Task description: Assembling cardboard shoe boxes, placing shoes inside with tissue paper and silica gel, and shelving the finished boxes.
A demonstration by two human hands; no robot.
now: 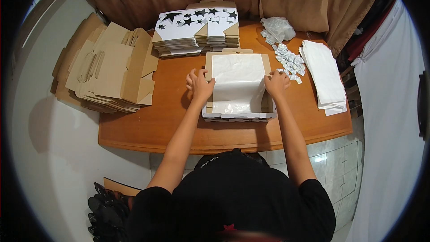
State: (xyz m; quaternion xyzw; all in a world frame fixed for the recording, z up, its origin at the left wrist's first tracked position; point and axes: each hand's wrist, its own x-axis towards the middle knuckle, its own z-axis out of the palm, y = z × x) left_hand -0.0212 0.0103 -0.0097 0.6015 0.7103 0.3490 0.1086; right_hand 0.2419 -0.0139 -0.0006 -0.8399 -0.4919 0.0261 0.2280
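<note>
In front of me a cardboard box (239, 117) stands with its lid up and tilted back, white with black stars outside and brown inside. A sheet of white paper (238, 74) lines it from the raised lid down to the bottom. My left hand (200, 86) grips the box's left side, thumb by the paper's edge and curled fingers outside. On the right side my right hand (277, 84) does likewise, its thumb near the paper's right edge. The undersides of both hands are hidden.
Stacked flat brown cartons (105, 67) fill the wooden table's (148, 127) left end. Behind the box is a pile of star-printed cartons (192, 24). To the right lie small white packets (290, 60), a clear plastic bag (277, 29) and stacked white paper sheets (323, 74).
</note>
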